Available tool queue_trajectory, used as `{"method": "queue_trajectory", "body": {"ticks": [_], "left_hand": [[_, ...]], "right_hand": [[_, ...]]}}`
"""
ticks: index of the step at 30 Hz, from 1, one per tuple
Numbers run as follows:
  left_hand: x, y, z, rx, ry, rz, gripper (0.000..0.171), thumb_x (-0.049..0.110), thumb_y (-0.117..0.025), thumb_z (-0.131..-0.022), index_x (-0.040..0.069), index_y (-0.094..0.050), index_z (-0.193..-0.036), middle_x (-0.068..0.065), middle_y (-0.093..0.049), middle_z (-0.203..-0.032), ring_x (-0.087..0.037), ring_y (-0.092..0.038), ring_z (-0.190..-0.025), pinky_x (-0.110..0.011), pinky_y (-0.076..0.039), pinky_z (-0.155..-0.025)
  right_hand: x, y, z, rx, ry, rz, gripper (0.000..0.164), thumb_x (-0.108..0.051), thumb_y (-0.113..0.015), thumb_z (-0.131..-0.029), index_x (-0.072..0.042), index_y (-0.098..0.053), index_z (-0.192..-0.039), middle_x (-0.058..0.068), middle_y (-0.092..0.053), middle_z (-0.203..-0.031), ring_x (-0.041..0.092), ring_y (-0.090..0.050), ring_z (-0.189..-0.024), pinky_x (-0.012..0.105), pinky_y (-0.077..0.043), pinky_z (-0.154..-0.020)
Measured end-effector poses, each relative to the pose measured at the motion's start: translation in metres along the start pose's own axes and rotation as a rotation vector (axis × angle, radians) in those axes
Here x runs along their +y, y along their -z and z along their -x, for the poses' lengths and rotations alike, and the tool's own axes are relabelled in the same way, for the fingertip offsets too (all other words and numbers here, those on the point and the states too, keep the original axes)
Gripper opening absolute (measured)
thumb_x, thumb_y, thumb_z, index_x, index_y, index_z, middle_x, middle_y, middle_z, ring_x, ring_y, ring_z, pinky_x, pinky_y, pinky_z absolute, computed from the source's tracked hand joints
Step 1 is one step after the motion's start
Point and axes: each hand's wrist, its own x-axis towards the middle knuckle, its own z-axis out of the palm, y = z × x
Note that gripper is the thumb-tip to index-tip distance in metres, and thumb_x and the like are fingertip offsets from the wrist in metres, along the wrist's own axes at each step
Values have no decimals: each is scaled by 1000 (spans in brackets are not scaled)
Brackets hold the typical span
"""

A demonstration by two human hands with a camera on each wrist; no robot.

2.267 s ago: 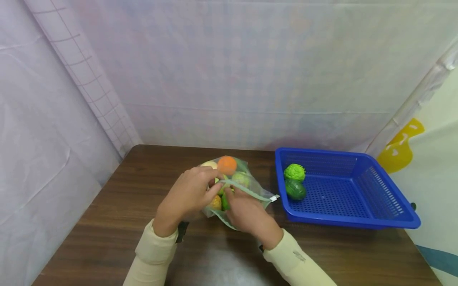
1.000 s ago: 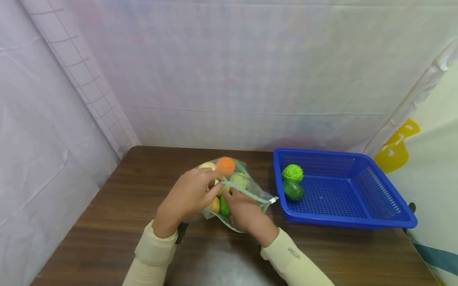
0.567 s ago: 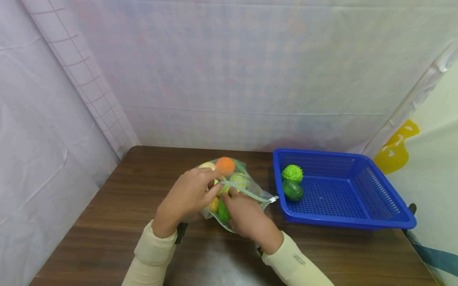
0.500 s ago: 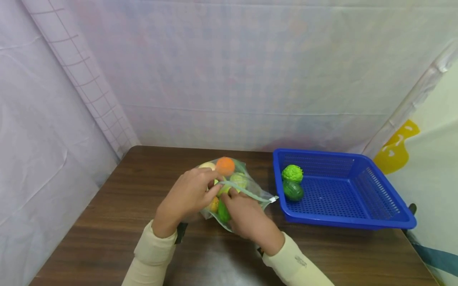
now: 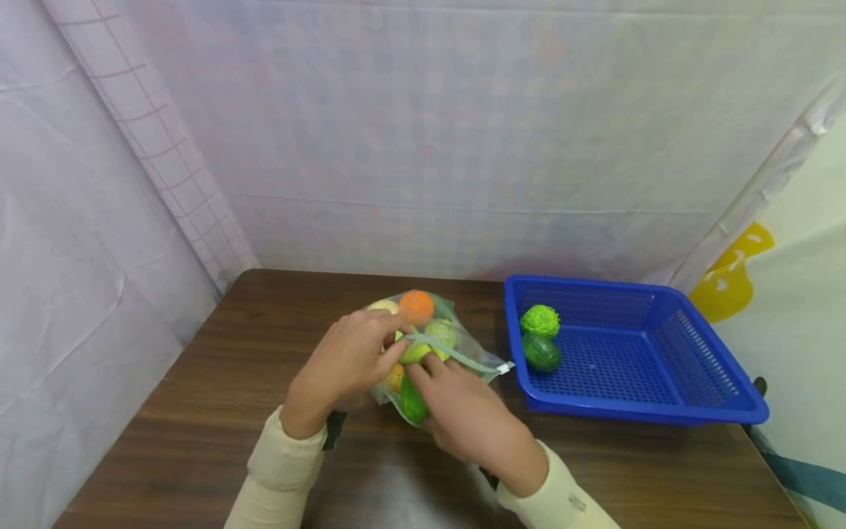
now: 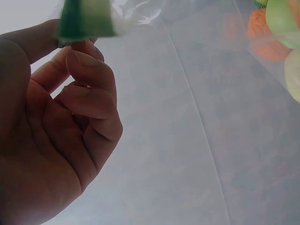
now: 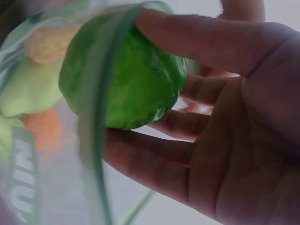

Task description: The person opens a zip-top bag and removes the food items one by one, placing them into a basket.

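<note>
A clear zip bag [image 5: 479, 349] with a pale green band at its mouth lies on the table, holding an orange [image 5: 416, 307] and several other fruits and vegetables. My left hand [image 5: 353, 349] pinches the far side of the mouth; its wrist view shows the green band [image 6: 89, 18] between thumb and fingers. At the opening, my right hand [image 5: 465, 408] grips a glossy green vegetable [image 7: 140, 84], thumb on top and fingers underneath. The band crosses in front of that vegetable in the right wrist view. A white slider [image 5: 505, 367] sits at the bag's right corner.
Right of the bag stands a blue perforated basket [image 5: 634, 408]. Against its left wall lie a small green lettuce [image 5: 540, 322] and a dark green avocado [image 5: 542, 353]. White sheeting [image 5: 429, 147] hangs behind the brown wooden table [image 5: 198, 411].
My right hand has shifted slightly down and right, baring more of the green vegetable and a yellow-green fruit behind it. The left hand keeps its pinch on the bag.
</note>
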Motion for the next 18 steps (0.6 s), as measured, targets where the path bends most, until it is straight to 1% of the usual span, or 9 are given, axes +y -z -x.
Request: {"method": "queue_trajectory", "body": {"ticks": [4,7,10,14,18], "left_hand": [[0,0,0,-10,3,2,6,17,-71,-92,15,-76,-95,9,-54,-71,-6,-46,-62,-22,-39,-53],[0,1,-1,-17,5,6,7,18,-70,-93,15,-76,-96,9,-54,-70,-6,-45,-62,-22,-39,-53],[0,2,-1,-23,9,9,8,18,-70,-93,15,-76,-96,9,-54,-70,-5,-45,-61,-22,-39,-53],[-1,1,-1,-31,5,11,9,19,-70,-94,15,-76,-97,9,-55,-71,-5,-46,-62,-21,-40,-54],[-1,1,-1,-32,-3,21,9,19,-70,-94,15,-76,-97,9,-56,-71,-5,-46,-62,-21,-40,-54]], "right_hand": [[-3,14,9,-8,33,-15,64,-19,-84,-75,-15,-53,-131,3,-58,-120,21,-61,-95,35,-55,-81],[-5,24,16,-11,29,-40,63,-23,-84,-78,-17,-52,-132,2,-57,-126,20,-61,-103,37,-56,-86],[-6,32,22,18,36,-68,66,-26,-85,-79,-18,-52,-135,1,-57,-131,20,-60,-113,38,-55,-91],[-4,39,28,75,76,-93,67,-26,-85,-79,-20,-52,-137,-2,-56,-130,14,-59,-110,35,-55,-90],[-2,47,34,100,97,-124,67,-26,-85,-80,-23,-51,-138,-6,-55,-129,10,-58,-107,33,-55,-88]]}}
